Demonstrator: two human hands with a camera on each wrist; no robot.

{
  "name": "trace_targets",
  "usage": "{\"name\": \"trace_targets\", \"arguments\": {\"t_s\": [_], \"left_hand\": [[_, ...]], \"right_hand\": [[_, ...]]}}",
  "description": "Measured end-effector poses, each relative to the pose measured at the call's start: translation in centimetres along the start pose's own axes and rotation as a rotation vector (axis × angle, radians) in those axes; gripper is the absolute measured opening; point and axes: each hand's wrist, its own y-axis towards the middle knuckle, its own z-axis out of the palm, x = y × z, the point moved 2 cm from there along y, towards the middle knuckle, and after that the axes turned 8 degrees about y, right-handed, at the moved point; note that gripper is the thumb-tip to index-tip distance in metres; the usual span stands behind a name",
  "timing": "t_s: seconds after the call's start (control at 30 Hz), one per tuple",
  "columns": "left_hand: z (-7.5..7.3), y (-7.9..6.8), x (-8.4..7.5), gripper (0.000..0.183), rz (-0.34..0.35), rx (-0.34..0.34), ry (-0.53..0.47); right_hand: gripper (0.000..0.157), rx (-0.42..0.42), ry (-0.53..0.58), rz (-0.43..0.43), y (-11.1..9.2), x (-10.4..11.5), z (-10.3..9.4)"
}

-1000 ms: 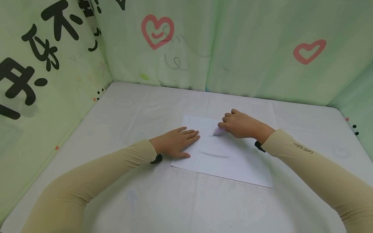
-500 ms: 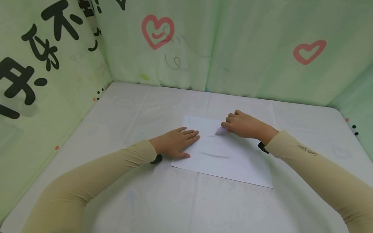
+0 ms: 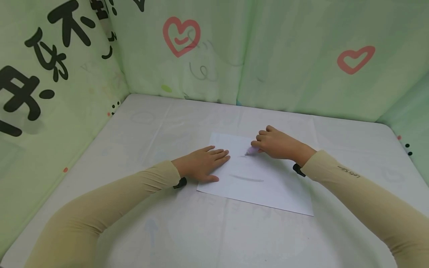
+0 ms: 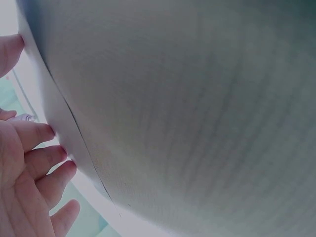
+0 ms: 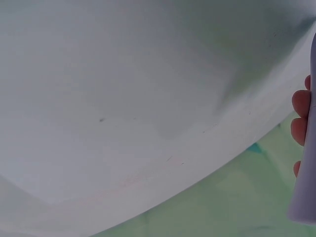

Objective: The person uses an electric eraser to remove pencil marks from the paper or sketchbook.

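Note:
A white sheet of paper lies at a slant on the table, bearing a thin grey curved streak and a fainter short mark farther up. My left hand rests flat on its left edge, fingers spread. In the right hand I grip a pale purple tube with a narrow tip, which points down-left at the sheet beside the short mark. I cannot tell its exact kind. The right wrist view shows the smooth tube with fingertips curled round it. Beyond the left fingers, the left wrist view catches the tube's clear tip.
A white cloth covers the table. Green curtains with red hearts and black characters stand along its back and sides. Dark straps sit at both wrists below beige sleeves.
With the tube, my right hand shifted slightly right and up, then came back left to about where it was. The left hand and the paper stay still.

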Motion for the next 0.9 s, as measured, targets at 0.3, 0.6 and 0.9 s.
{"name": "trace_targets", "arguments": {"t_s": [0.3,0.6,0.9], "left_hand": [[0.0,0.0,0.0,0.074,0.003,0.005,0.001],[0.0,0.0,0.0,0.074,0.003,-0.003,0.003],[0.2,0.1,0.1,0.074,0.007,-0.004,0.011]], "right_hand": [[0.017,0.037,0.000,0.016,0.1,0.1,0.1],[0.018,0.025,-0.022,-0.007,-0.9,0.1,0.2],[0.019,0.010,-0.014,-0.008,-1.5,0.2,-0.1]]}}
